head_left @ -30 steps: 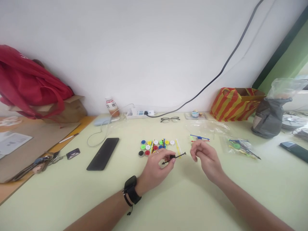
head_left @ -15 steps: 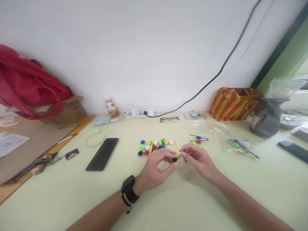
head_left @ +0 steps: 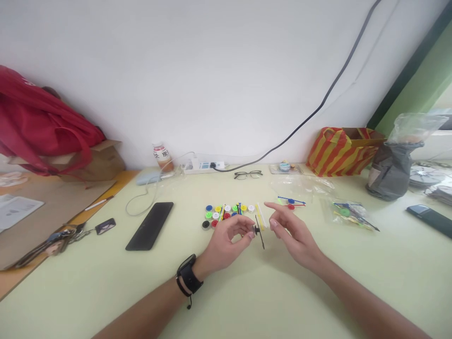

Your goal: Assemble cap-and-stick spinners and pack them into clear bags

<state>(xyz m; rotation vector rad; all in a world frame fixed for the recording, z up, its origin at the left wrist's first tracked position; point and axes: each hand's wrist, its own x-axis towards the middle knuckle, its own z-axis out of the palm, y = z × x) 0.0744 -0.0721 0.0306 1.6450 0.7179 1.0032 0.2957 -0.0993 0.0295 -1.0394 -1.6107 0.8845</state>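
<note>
My left hand (head_left: pixel 229 246) pinches a black arrow spinner (head_left: pixel 262 241) by its small round base, between thumb and fingers. The black arrow stands out from the base, tilted near upright. Just to its right, my right hand (head_left: pixel 295 238) is apart from the spinner, index finger stretched out and nothing in it. Beyond my hands lie rows of coloured round bases (head_left: pixel 209 208), partly hidden by my left hand, with thin coloured arrows among them. White and yellow arrows (head_left: pixel 262 214) lie behind the spinner. Blue and red arrow spinners (head_left: pixel 291 201) rest past my right fingers.
A black phone (head_left: pixel 150 226) and keys (head_left: pixel 67 238) lie on the left. Glasses (head_left: pixel 248 175), a power strip (head_left: pixel 205 167) and a bottle (head_left: pixel 163 157) are along the wall. Right of my hands are a clear bag of spinner parts (head_left: pixel 351 214) and a striped bag (head_left: pixel 344 150).
My right hand has let go of the black arrow and drawn slightly right, its index finger stretching out. The spinner in my left hand has turned, so its arrow now shows at full length.
</note>
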